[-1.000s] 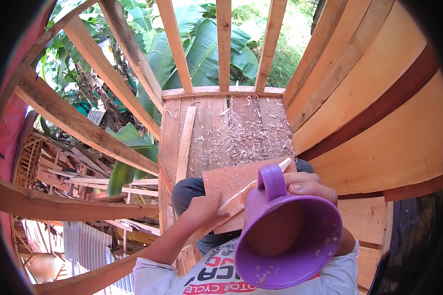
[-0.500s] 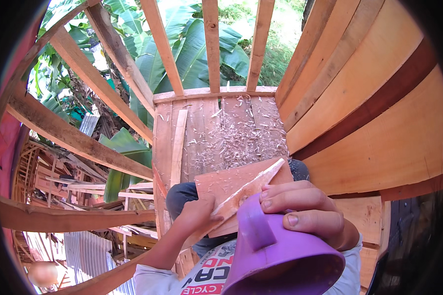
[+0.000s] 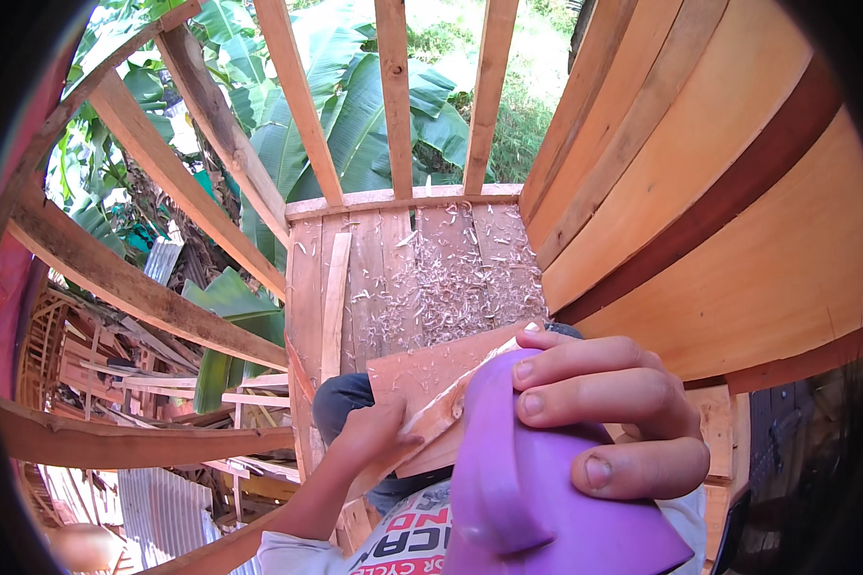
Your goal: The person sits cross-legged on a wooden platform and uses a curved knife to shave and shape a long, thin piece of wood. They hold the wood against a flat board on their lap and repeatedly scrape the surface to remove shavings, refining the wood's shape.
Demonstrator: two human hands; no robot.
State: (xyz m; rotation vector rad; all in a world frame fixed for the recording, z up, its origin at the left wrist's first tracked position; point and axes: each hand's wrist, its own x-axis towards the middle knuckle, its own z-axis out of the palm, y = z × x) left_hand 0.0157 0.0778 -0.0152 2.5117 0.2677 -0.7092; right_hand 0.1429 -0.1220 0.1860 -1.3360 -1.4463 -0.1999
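Note:
A purple plastic mug (image 3: 566,498) is held up close in the lower middle, tilted, its handle (image 3: 494,450) facing forward. My right hand (image 3: 623,402) is closed round its side, and its mouth is out of sight. My left hand (image 3: 376,433) rests over my lap with fingers wrapped on the edge of a narrow wooden strip (image 3: 441,407) with a pale, rough edge. Under that strip a flat reddish-brown board (image 3: 403,374) lies across my legs. The mug hides part of both wood pieces.
Curled wood shavings (image 3: 470,287) cover the plank floor (image 3: 307,278) ahead, where a loose batten (image 3: 335,307) also lies. Upright wooden slats (image 3: 393,96) stand at the front and left, with banana leaves (image 3: 355,144) beyond. Plywood panels (image 3: 719,240) wall the right.
The mug has tilted further, so its dark inside no longer shows. My right hand has come lower with it, fingers more spread. My left hand keeps its hold on the strip.

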